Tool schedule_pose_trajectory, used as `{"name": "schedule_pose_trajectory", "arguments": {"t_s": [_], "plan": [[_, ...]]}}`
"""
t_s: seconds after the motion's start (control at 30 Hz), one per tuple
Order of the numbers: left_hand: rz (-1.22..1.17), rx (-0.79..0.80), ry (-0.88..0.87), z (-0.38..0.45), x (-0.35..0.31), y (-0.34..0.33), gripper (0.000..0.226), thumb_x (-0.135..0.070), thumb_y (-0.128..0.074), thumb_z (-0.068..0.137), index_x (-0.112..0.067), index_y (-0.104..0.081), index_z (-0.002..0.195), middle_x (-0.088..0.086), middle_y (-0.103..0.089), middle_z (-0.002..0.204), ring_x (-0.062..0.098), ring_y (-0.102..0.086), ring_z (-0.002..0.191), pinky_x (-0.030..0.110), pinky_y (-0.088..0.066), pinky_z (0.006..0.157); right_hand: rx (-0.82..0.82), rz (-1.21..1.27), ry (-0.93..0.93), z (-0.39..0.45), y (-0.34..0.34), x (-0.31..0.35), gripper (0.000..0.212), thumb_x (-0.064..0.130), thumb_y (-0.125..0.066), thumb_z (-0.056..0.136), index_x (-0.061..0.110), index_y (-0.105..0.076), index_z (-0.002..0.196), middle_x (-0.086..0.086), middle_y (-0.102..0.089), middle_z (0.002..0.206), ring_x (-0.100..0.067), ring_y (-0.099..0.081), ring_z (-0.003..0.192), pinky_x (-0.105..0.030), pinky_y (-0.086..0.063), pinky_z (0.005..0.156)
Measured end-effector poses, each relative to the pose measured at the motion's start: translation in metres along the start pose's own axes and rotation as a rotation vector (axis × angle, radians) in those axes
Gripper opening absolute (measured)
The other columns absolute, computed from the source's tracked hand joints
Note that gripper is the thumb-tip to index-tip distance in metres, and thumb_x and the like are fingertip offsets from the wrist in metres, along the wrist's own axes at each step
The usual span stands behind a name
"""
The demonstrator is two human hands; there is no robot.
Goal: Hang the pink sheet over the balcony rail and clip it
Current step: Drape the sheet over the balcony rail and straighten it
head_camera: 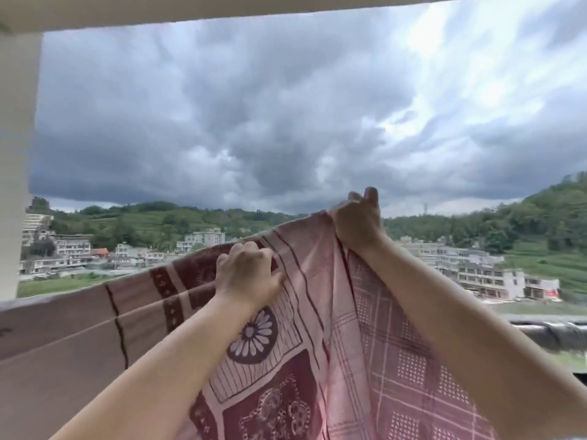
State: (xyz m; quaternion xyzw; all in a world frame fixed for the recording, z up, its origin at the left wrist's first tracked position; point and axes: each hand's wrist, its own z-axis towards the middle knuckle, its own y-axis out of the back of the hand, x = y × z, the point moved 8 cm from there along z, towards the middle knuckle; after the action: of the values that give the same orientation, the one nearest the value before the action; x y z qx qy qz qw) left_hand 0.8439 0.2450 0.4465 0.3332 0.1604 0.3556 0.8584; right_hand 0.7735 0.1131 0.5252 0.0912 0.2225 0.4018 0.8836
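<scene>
Pink sheet (317, 312) covers rail (552, 335) (rightmost stretch bare).

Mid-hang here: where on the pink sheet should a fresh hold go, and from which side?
Grip the pink sheet along its raised top edge between the left hand and right hand, coming from the near side. That edge is stretched taut and faces the person; lower down the cloth hangs in loose folds.

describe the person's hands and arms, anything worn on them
Both forearms are bare as far as the frame shows; no sleeve reaches into view. The left hand and right hand wear no gloves, and no watch, bracelet or ring is visible. Fine detail on the fingers is blurred.
</scene>
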Motion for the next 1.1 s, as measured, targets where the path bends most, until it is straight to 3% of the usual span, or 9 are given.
{"name": "schedule_pose_trajectory", "arguments": {"t_s": [0.13, 0.27, 0.37, 0.53, 0.63, 0.77, 0.87, 0.97, 1.1], "plan": [[0.012, 0.045, 0.074, 0.013, -0.015, -0.033, 0.023, -0.012, -0.045, 0.082, -0.007, -0.066, 0.089, 0.013, -0.067, 0.099, 0.029, -0.060, 0.094, 0.037, -0.046, 0.084, 0.298, 0.027, 0.167, -0.020, -0.069, 0.013, 0.023, 0.024, -0.045, 0.089, 0.015, -0.065, 0.094, -0.004, -0.069, 0.095, -0.024, -0.056, 0.100, -0.040, -0.019, 0.102], [-0.043, -0.234, 0.049, 0.012, -0.021, -0.024, 0.021, -0.004, -0.047, 0.081, -0.004, -0.068, 0.083, 0.016, -0.069, 0.085, 0.031, -0.063, 0.084, 0.037, -0.047, 0.077, 0.135, 0.112, 0.163, -0.020, -0.056, 0.002, 0.022, 0.027, -0.050, 0.088, 0.011, -0.064, 0.095, -0.008, -0.067, 0.101, -0.025, -0.057, 0.101, -0.044, -0.021, 0.105], [-0.110, -0.338, 0.021, 0.007, -0.020, -0.013, 0.015, -0.007, -0.056, 0.080, -0.003, -0.069, 0.088, 0.018, -0.071, 0.085, 0.032, -0.065, 0.083, 0.041, -0.050, 0.076, 0.122, 0.218, 0.174, -0.020, -0.036, -0.004, 0.022, 0.021, -0.046, 0.090, 0.006, -0.062, 0.092, -0.010, -0.067, 0.099, -0.025, -0.058, 0.097, -0.042, -0.031, 0.100], [-0.088, -0.332, 0.019, -0.002, -0.019, -0.002, 0.022, -0.012, -0.054, 0.084, 0.000, -0.067, 0.097, 0.022, -0.071, 0.090, 0.032, -0.066, 0.083, 0.038, -0.051, 0.074, 0.367, 0.450, 0.182, -0.068, -0.002, -0.027, 0.030, 0.034, -0.052, 0.087, 0.008, -0.065, 0.092, -0.011, -0.069, 0.099, -0.025, -0.062, 0.091, -0.042, -0.052, 0.083], [-0.109, -0.338, -0.014, -0.008, -0.025, 0.006, 0.028, -0.017, -0.047, 0.087, 0.000, -0.064, 0.102, 0.021, -0.070, 0.097, 0.032, -0.066, 0.090, 0.039, -0.050, 0.081, 0.348, 0.431, 0.023, -0.140, 0.019, -0.058, 0.046, 0.053, -0.054, 0.077, 0.011, -0.066, 0.093, -0.008, -0.069, 0.099, -0.024, -0.061, 0.091, -0.039, -0.048, 0.086], [-0.189, -0.291, -0.164, -0.040, -0.056, 0.012, 0.033, -0.022, -0.045, 0.085, -0.002, -0.066, 0.099, 0.018, -0.072, 0.099, 0.031, -0.067, 0.092, 0.044, -0.053, 0.084, 0.259, 0.303, -0.389, -0.232, 0.022, -0.098, 0.064, 0.059, -0.064, 0.064, 0.002, -0.063, 0.095, -0.019, -0.065, 0.092, -0.031, -0.058, 0.085, -0.040, -0.041, 0.075], [-0.179, -0.184, -0.329, -0.082, -0.105, -0.007, 0.035, -0.025, -0.048, 0.081, -0.004, -0.066, 0.103, 0.015, -0.071, 0.103, 0.031, -0.066, 0.097, 0.043, -0.047, 0.089, 0.393, 0.353, -0.576, -0.274, 0.002, -0.098, 0.088, 0.078, -0.042, 0.062, 0.001, -0.058, 0.101, -0.018, -0.064, 0.099, -0.029, -0.059, 0.089, -0.039, -0.042, 0.078], [-0.191, 0.005, -0.282, -0.098, -0.125, -0.035, 0.046, -0.025, -0.040, 0.092, -0.007, -0.040, 0.134, 0.011, -0.046, 0.140, 0.025, -0.038, 0.132, 0.040, -0.020, 0.112, 0.554, 0.553, -0.663, -0.292, -0.031, -0.083, 0.061, 0.066, -0.045, 0.074, 0.012, -0.064, 0.096, -0.007, -0.066, 0.097, -0.025, -0.060, 0.093, -0.037, -0.039, 0.078], [-0.179, 0.043, -0.216, -0.098, -0.124, -0.041, 0.046, -0.025, -0.033, 0.095, -0.009, -0.033, 0.138, 0.007, -0.038, 0.146, 0.020, -0.029, 0.137, 0.037, -0.012, 0.115, 0.516, 0.875, -0.791, -0.299, -0.045, -0.065, 0.036, 0.039, -0.052, 0.086, 0.008, -0.070, 0.079, -0.008, -0.069, 0.071, -0.020, -0.056, 0.063, -0.033, -0.037, 0.071]]}}
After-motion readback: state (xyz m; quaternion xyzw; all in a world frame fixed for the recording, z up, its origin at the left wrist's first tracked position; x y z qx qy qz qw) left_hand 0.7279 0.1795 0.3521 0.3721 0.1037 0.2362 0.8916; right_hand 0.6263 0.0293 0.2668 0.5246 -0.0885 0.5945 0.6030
